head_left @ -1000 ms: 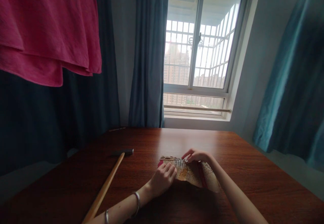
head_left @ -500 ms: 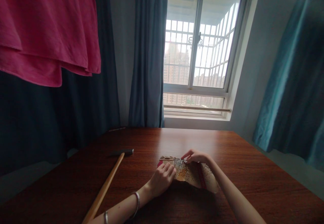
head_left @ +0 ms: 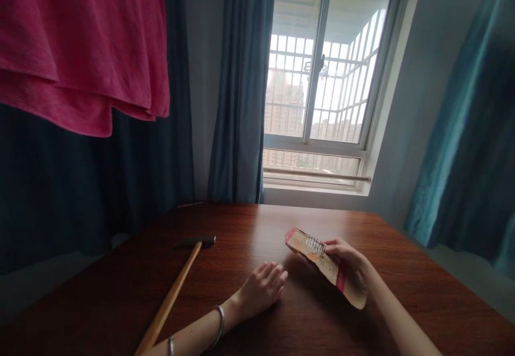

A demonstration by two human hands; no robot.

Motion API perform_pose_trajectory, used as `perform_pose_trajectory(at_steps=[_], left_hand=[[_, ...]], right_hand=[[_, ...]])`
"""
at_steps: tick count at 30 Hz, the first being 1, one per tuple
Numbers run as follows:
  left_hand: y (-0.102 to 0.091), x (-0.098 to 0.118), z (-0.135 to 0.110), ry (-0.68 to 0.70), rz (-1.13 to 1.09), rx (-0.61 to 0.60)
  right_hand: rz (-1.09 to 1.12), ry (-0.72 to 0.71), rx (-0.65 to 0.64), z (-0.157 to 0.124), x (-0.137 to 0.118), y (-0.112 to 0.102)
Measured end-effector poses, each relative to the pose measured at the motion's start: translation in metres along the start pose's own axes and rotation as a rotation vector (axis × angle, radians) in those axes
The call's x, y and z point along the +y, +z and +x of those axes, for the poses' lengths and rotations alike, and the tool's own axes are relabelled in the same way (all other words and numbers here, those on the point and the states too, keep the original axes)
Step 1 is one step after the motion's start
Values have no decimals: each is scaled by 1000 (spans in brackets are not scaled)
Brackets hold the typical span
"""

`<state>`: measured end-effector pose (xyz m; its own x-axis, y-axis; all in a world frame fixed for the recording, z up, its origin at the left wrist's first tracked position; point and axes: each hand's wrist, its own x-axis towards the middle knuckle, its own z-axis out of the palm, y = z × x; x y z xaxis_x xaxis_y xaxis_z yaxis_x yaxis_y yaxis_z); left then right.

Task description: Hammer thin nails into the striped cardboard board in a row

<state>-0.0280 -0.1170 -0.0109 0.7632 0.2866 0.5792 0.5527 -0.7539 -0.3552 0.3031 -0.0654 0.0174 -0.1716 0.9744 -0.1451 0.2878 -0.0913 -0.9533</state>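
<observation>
My right hand (head_left: 346, 251) is closed on the far edge of a tan piece of cardboard (head_left: 330, 267), holding it tilted over the table. The cardboard has red bands near its ends and many small holes. A row of several thin nails (head_left: 316, 244) stands up from it, close to my right fingertips. My left hand (head_left: 263, 286) rests palm down on the table, left of the cardboard and apart from it, with fingers loosely spread and nothing visible in them.
On the left of the brown wooden table (head_left: 249, 232) lies a hammer (head_left: 177, 286) with a wooden handle and dark head, beside my left forearm. A pink cloth (head_left: 80, 50) hangs at the upper left. Blue curtains (head_left: 241, 104) flank a barred window (head_left: 322, 88).
My left hand has let go of the cardboard and lies on the table. My right hand has lifted and turned the cardboard, moving it to the right.
</observation>
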Motion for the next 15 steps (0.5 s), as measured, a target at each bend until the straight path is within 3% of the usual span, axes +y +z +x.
perform_pose_trajectory(at_steps=[8,11,15], left_hand=[[-3,-2,1,49,-151,-164],[-3,-2,2,44,-159,-183],[1,-2,-1,82,-167,-185]], right_hand=[[-45,244,391,-63,42,-112],[-94,308,539,-91,49,-137],[-173,321,721,-117,54,-151]])
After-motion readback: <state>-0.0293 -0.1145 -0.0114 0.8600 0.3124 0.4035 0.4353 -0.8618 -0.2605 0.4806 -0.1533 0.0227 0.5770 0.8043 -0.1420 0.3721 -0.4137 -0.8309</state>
